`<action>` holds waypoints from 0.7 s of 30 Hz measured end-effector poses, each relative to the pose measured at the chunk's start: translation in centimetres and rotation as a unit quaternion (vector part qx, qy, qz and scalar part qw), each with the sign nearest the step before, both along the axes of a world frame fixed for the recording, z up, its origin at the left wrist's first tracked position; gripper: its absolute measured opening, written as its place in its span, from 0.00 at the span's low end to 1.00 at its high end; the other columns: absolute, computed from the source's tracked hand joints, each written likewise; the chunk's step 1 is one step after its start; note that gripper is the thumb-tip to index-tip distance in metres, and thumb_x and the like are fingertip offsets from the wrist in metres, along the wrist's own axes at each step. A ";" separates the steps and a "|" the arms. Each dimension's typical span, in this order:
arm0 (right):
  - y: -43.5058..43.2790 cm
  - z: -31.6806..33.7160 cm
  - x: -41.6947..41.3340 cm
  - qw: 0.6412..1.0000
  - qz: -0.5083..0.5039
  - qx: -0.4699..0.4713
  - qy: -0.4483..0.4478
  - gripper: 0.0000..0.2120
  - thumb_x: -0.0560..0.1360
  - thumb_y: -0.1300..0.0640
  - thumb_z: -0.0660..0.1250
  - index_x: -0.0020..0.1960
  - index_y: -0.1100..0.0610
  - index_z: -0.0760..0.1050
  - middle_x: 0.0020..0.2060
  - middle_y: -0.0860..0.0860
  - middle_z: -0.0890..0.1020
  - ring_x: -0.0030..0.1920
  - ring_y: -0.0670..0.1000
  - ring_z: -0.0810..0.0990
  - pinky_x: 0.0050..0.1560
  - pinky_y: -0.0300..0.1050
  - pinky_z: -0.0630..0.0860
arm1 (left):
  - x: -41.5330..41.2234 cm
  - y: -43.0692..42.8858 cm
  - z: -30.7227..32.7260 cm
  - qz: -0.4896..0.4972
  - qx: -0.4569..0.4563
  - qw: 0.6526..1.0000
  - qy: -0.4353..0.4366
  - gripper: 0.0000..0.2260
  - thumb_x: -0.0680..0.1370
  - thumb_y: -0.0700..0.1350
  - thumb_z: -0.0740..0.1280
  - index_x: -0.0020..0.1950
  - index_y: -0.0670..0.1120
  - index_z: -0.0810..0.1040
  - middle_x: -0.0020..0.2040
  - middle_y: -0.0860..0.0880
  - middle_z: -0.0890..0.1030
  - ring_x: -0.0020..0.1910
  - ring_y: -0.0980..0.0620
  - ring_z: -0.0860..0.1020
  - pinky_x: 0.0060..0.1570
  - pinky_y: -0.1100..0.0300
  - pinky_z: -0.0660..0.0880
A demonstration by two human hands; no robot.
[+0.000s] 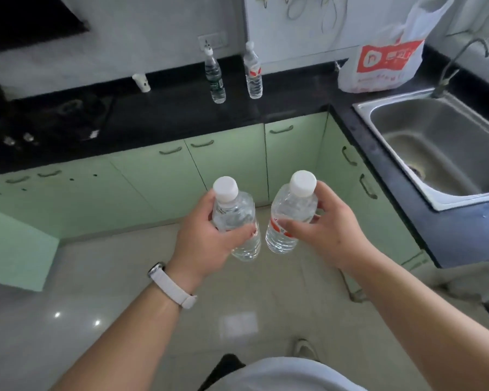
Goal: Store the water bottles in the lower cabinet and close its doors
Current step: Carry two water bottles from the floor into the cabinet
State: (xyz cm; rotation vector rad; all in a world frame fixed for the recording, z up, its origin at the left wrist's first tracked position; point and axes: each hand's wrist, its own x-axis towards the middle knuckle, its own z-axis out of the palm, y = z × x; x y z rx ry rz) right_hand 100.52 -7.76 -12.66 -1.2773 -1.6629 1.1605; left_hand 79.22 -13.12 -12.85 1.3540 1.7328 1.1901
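The left hand (206,238) grips one water bottle (237,221) and the right hand (322,224) grips another (288,215), both upright over the floor in front of the green lower cabinet (229,162). Two more bottles (216,77) stand on the far worktop (164,108). The doors ahead look closed, so I judge one hand should be freed for a handle (202,143) before crouching.

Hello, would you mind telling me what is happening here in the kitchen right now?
A person stands facing the green lower cabinets, holding a clear water bottle in each hand: the left hand grips one bottle, the right hand the red-labelled bottle. Two more bottles stand on the black counter. The cabinet doors in view ahead look closed.
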 end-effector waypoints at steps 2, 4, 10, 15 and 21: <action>1.5 -0.1 -0.9 1.000 0.030 -0.009 -0.001 0.23 0.63 0.48 0.78 0.53 0.35 0.72 0.46 0.36 0.81 0.48 0.42 0.82 0.54 0.52 0.79 | -0.6 0.1 0.2 0.029 0.012 1.000 -0.001 0.24 0.65 0.46 0.82 0.57 0.56 0.79 0.51 0.54 0.85 0.51 0.50 0.84 0.55 0.41 0.80; 2.7 -0.1 -2.3 0.998 0.059 -0.016 -0.003 0.23 0.61 0.44 0.77 0.53 0.36 0.73 0.46 0.38 0.82 0.49 0.43 0.82 0.54 0.52 0.79 | -1.6 -0.2 0.3 0.060 0.015 0.998 -0.002 0.23 0.65 0.45 0.82 0.56 0.56 0.79 0.50 0.53 0.85 0.51 0.49 0.84 0.55 0.41 0.80; 4.0 0.0 -8.6 0.991 0.130 -0.009 -0.028 0.21 0.64 0.49 0.78 0.50 0.35 0.71 0.47 0.40 0.81 0.50 0.43 0.80 0.55 0.51 0.78 | -6.9 -1.4 0.3 0.134 0.005 0.991 -0.009 0.25 0.63 0.47 0.83 0.57 0.54 0.79 0.51 0.54 0.86 0.52 0.50 0.84 0.56 0.42 0.80; 4.7 -0.7 -16.5 0.984 0.169 -0.014 -0.053 0.25 0.64 0.47 0.78 0.57 0.40 0.73 0.50 0.41 0.81 0.51 0.46 0.81 0.55 0.53 0.78 | -14.4 -1.5 -1.0 0.166 0.009 0.986 -0.008 0.26 0.61 0.52 0.82 0.56 0.56 0.78 0.52 0.54 0.86 0.52 0.50 0.84 0.56 0.40 0.79; 4.2 -0.3 -29.4 0.975 0.199 -0.006 -0.098 0.28 0.64 0.45 0.78 0.60 0.38 0.71 0.52 0.39 0.79 0.51 0.46 0.81 0.56 0.51 0.78 | -26.1 -2.7 -1.6 0.203 0.021 0.978 -0.039 0.27 0.63 0.49 0.84 0.58 0.54 0.77 0.52 0.54 0.85 0.52 0.50 0.84 0.54 0.41 0.80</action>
